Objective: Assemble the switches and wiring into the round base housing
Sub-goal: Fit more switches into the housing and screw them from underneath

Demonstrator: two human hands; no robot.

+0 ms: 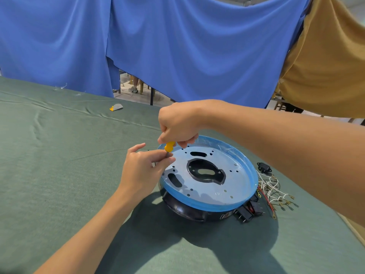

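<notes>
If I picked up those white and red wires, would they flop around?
Probably floppy: the wires lie in loose, tangled loops on the green cloth. Likely light, being thin. Their metal end clips might snag, so the bunch may lift together.

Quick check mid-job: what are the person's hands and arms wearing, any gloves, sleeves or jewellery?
Nothing worn that shows. The left hand and right hand are bare, with no gloves, tape or visible rings. Both forearms are bare up to the frame edge, with no sleeve cuff, watch or wristband in view.
</notes>
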